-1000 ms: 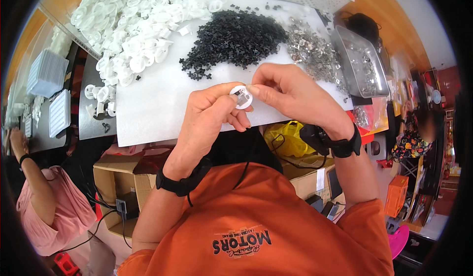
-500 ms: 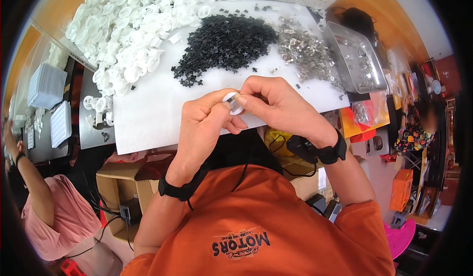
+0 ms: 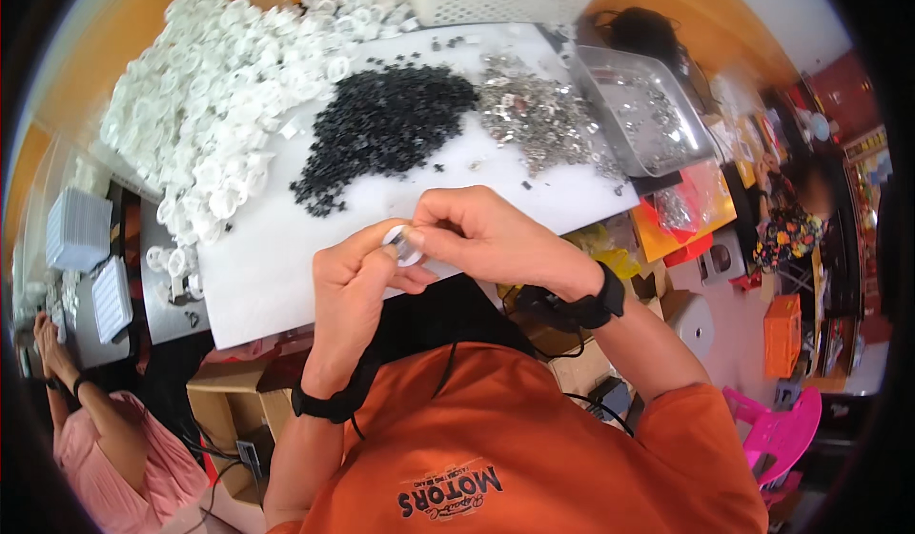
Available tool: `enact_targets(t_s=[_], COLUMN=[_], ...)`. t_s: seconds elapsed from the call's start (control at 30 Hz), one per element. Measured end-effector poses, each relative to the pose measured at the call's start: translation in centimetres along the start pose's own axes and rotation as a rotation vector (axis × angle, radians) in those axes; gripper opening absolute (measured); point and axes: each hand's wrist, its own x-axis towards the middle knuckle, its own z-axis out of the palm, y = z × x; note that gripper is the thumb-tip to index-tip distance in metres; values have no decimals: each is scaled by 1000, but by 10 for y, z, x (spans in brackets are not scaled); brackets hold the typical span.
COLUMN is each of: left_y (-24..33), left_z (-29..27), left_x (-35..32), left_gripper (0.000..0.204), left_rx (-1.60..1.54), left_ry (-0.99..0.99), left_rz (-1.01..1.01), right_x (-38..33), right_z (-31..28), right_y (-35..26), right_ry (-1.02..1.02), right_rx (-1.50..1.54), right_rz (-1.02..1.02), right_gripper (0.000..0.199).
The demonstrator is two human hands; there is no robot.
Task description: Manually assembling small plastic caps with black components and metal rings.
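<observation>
My left hand (image 3: 351, 272) is closed around a small round white plastic part (image 3: 410, 256), holding it over the near part of the white work surface (image 3: 272, 282). My right hand (image 3: 500, 239) is closed too, its thumb and forefinger pinched at the upper edge of the same part. Whether a tiny piece sits between those fingertips is hidden. Beyond the hands lies a heap of small black cross-shaped pieces (image 3: 386, 120). A pile of small shiny metal pieces (image 3: 543, 115) spreads to its right, and a large heap of white plastic parts (image 3: 195, 100) fills the far left.
A metal tray (image 3: 701, 153) with small pieces stands at the right, and a white perforated basket (image 3: 496, 2) at the back. Stacked white trays (image 3: 78, 229) are at the left. Co-workers sit at far left (image 3: 133, 448) and far right (image 3: 791, 229); a cardboard box (image 3: 219, 405) is below.
The view has shifted, so the table contents sit lower and further left. Both hands stay together on the white part. The left co-worker's hands have come lower.
</observation>
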Motion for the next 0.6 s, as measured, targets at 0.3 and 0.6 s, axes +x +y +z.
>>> enact_targets(t_s=[0.3, 0.6], left_y=[-1, 6], left_z=[-2, -6], left_x=[0, 2], left_gripper=[33, 31], left_rx=[55, 7], left_ry=[49, -83], left_rz=[-4, -28], right_x=[2, -3], right_z=[-5, 2], right_y=[-3, 10], right_ry=[-61, 51], right_rx=[43, 146], right_rz=[12, -30], right_gripper=[20, 20])
